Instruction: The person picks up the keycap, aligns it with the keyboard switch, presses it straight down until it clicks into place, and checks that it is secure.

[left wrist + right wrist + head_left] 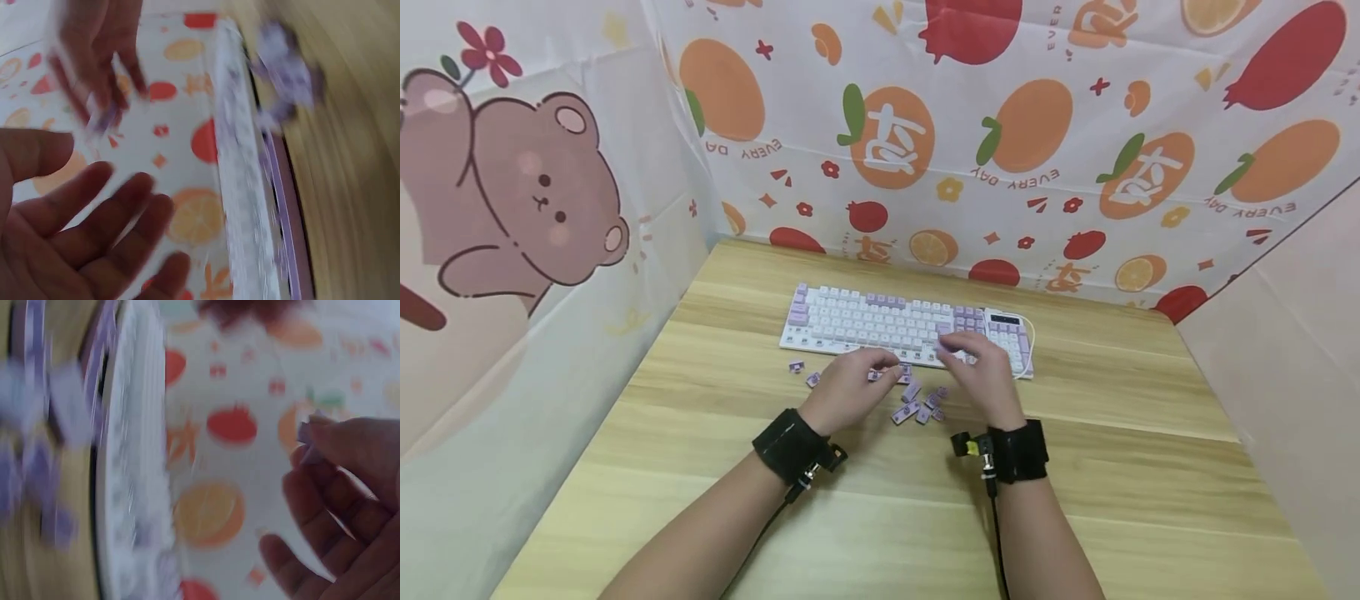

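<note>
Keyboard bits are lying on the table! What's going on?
A person is busy at a white and purple keyboard. The right hand pinches a small purple keycap; the left hand is relaxed and seems to hold nothing. More loose keycaps lie on the table in front of the keyboard, and its nearest row seems to be missing caps.

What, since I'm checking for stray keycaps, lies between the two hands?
In the head view, loose purple keycaps and part of the keyboard show between the left hand and the right hand.
</note>
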`<state>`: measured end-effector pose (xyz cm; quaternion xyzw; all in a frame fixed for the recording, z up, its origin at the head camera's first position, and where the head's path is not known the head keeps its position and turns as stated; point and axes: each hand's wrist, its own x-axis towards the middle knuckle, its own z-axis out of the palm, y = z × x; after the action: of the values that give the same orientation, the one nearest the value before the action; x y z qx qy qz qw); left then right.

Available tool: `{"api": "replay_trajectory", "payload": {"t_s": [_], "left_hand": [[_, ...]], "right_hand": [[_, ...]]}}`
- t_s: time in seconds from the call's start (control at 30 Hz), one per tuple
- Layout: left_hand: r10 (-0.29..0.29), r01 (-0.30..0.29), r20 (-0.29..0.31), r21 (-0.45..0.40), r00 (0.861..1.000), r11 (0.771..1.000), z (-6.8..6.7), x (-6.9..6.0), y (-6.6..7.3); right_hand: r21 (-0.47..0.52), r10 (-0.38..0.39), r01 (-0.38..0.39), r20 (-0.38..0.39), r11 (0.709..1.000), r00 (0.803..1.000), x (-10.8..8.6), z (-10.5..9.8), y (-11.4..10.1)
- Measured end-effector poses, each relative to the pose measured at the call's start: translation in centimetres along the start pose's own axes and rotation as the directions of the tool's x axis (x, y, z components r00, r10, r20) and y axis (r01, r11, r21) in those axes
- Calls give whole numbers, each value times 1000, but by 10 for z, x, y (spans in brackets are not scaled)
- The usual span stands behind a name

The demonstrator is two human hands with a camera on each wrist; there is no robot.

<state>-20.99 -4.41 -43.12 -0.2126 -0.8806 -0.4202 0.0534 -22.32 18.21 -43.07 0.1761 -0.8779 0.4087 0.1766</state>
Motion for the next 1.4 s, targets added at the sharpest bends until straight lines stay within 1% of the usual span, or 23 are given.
{"api": "replay_trajectory", "payload": {"t_s": [0.03, 0.1, 0.17, 0.23, 0.27, 0.33, 0.47, 0.67, 0.77, 0.83, 0.9, 0.97, 1.07, 1.17, 1.23, 1.3, 1.4], "left_hand": [[-5, 5, 3, 39, 1000, 999, -1, 1, -3], [-20, 20, -5, 115, 1000, 993, -2, 3, -12], [-42, 44, -14, 161, 999, 986, -4, 4, -21], [-69, 71, -18, 182, 997, 981, -6, 5, -29], [-87, 88, -16, 181, 996, 979, -7, 6, -32], [-121, 120, -3, 177, 993, 977, -9, 6, -37], [-159, 152, 29, 176, 987, 973, -10, 5, -42], [-181, 168, 48, 191, 982, 967, -10, 5, -43], [-189, 168, 79, 221, 979, 961, -10, 6, -42], [-200, 171, 102, 236, 975, 957, -10, 6, -42], [-209, 176, 119, 241, 971, 954, -10, 6, -41], [-212, 177, 128, 241, 969, 954, -10, 7, -42], [-210, 174, 132, 241, 969, 955, -11, 7, -42], [-216, 180, 132, 243, 967, 953, -11, 7, -42], [-226, 189, 136, 241, 965, 952, -12, 6, -41], [-235, 197, 141, 238, 962, 951, -13, 7, -41], [-242, 204, 150, 233, 958, 951, -14, 9, -40]], "right_hand": [[6, 74, -74, -5, 997, 997, 1, -3, 8], [-5, 190, -190, 11, 982, 982, 2, -7, 23], [-54, 264, -261, 62, 964, 963, 3, -8, 34], [-105, 302, -290, 125, 951, 945, 6, -6, 43], [-127, 312, -294, 154, 947, 937, 8, -5, 47], [-159, 316, -288, 196, 944, 928, 13, -1, 52], [-188, 293, -251, 243, 950, 925, 23, 8, 55], [-229, 226, -157, 317, 961, 921, 35, 20, 51], [-238, 213, -137, 330, 961, 920, 38, 23, 49], [-259, 215, -131, 330, 957, 919, 39, 24, 48], [-295, 208, -109, 327, 949, 922, 40, 25, 48], [-349, 181, -59, 327, 935, 928, 40, 26, 47], [-423, 110, 42, 328, 905, 938, 39, 28, 45], [-464, 35, 132, 334, 876, 942, 37, 30, 43], [-492, -4, 198, 366, 848, 930, 36, 29, 43], [-509, -36, 258, 406, 821, 913, 34, 28, 42], [-534, -44, 322, 468, 782, 882, 32, 23, 40]]}}
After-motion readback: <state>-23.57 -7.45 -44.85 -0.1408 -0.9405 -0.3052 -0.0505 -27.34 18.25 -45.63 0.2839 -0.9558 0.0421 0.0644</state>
